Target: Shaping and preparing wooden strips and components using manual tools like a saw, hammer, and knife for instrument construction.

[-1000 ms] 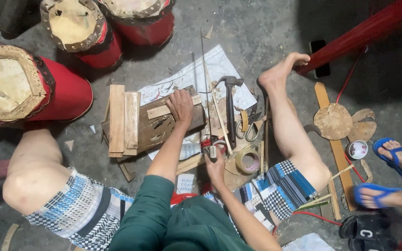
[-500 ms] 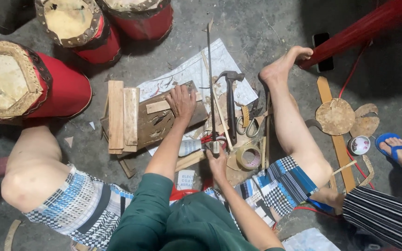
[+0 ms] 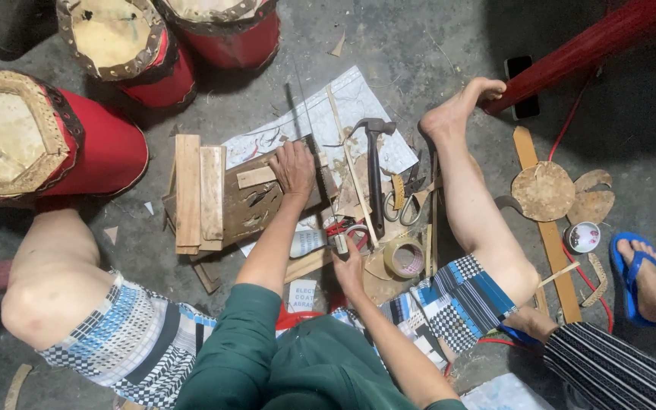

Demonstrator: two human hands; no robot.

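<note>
I sit on the floor with bare legs spread around a wooden block (image 3: pixel 229 216). My left hand (image 3: pixel 294 167) presses flat on a small pale wood strip (image 3: pixel 254 177) lying across the block. My right hand (image 3: pixel 348 266) is closed on the handle of a thin saw (image 3: pixel 313 144). Its narrow blade runs away from me, just right of my left hand and across the strip's end. Two upright planks (image 3: pixel 199 193) stand against the block's left side.
A hammer (image 3: pixel 374 171), scissors (image 3: pixel 400 206), a tape roll (image 3: pixel 405 258) and paper sheets (image 3: pixel 358 102) lie right of the block. Red drums (image 3: pixel 100 148) stand at the left and top. Another person's foot in a blue sandal (image 3: pixel 635 273) and striped trouser leg (image 3: pixel 616 372) are at right.
My hands stay on the strip and the saw, and the blade has shifted slightly. The other person at right has stepped closer, the striped leg now at the lower right.
</note>
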